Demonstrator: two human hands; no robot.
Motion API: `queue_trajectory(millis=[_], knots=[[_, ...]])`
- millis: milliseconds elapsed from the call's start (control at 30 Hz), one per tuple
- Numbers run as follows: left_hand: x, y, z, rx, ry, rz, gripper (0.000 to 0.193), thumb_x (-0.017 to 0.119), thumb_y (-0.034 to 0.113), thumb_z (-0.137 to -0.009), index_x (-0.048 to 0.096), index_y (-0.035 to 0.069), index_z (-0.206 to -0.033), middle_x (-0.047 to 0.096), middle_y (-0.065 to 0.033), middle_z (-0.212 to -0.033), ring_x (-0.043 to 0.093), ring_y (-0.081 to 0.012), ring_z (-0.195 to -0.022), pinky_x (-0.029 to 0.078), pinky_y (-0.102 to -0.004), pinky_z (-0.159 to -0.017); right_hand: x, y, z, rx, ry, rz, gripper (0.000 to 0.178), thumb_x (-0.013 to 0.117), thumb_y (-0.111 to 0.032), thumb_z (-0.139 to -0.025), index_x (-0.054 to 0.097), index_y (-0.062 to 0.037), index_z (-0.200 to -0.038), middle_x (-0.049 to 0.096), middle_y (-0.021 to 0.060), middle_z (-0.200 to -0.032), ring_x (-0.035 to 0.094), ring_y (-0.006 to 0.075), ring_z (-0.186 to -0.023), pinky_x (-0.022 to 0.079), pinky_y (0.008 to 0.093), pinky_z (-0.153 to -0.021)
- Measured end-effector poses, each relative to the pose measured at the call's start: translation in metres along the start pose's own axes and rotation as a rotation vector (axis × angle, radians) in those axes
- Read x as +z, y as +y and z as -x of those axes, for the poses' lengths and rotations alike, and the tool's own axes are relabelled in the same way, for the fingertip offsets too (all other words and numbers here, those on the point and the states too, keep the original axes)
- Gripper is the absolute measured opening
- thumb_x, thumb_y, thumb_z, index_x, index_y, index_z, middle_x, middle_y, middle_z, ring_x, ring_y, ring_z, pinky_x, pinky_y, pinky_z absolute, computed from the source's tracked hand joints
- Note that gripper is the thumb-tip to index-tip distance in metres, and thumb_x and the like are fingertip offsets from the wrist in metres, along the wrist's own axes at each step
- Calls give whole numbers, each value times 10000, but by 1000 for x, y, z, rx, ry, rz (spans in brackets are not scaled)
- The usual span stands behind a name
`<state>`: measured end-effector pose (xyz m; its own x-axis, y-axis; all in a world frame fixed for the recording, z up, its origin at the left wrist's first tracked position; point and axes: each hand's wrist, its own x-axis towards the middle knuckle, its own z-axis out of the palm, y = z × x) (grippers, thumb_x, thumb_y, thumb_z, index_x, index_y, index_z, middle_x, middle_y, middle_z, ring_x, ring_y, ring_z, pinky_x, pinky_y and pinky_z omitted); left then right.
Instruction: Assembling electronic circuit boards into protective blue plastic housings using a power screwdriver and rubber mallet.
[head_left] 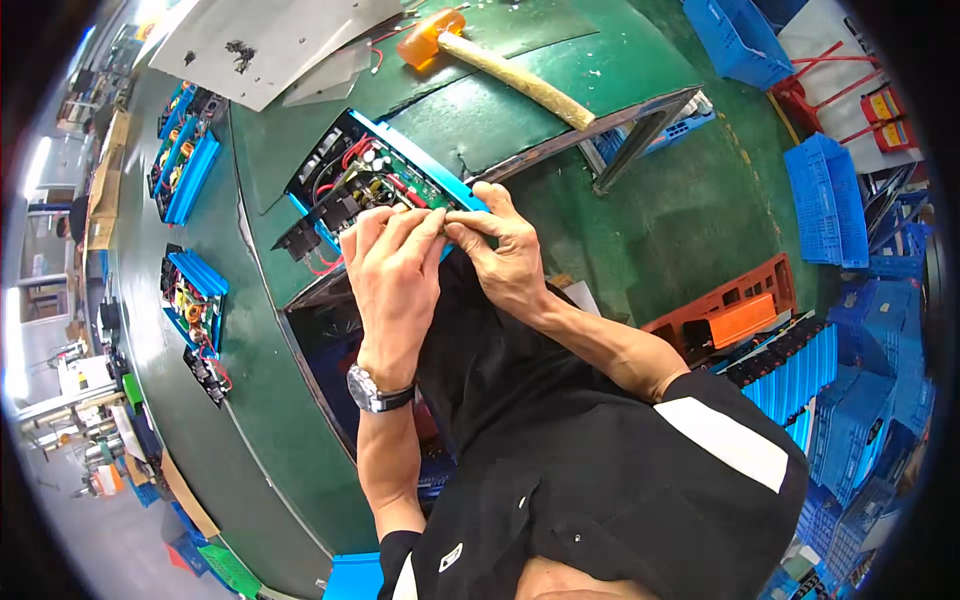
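An open electronics unit (385, 175) with a blue metal housing, a green circuit board, capacitors and red and black wires lies at the corner of the green workbench. My left hand (392, 280), a watch on its wrist, is closed over the unit's near end with fingertips pinched together. From the other side my right hand (505, 255) meets it, thumb and index finger pinched by the left fingertips at the board's edge. Whatever small part sits between the fingertips is hidden. A black end panel (300, 238) with wires hangs loosely beside the left hand.
Beyond the unit lies an orange-headed mallet (515, 82) on the green workbench (205, 455). Similar open units (190, 300) stand along the left. A grey sheet (270, 45) lies at the back. Blue crates (825, 200) and an orange-red crate (730, 300) are on the right.
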<state>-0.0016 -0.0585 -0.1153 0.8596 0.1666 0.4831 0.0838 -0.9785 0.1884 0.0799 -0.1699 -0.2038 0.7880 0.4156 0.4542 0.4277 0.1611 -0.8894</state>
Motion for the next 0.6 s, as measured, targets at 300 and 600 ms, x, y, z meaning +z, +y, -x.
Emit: queue_trajectory(millis=[300,600], knots=[[10,-16,-2,66,-26,146,133,785,95,-828,779,116,-959,741,9,-915,641,-202,-934,434,-355,-875,-1,9,12,74,97,-231,176,778,3,-889,767,-30,-1062,608,71,-1076,597,190,-1000,493,296,-898],[14,-15,-5,220,-54,-15,252,784,68,-781,772,119,-1027,697,2,-916,632,-207,-931,440,-366,-878,-10,-5,15,607,36,-383,210,741,-106,-974,578,-20,-1074,587,-5,-968,549,40,-886,485,220,-763]])
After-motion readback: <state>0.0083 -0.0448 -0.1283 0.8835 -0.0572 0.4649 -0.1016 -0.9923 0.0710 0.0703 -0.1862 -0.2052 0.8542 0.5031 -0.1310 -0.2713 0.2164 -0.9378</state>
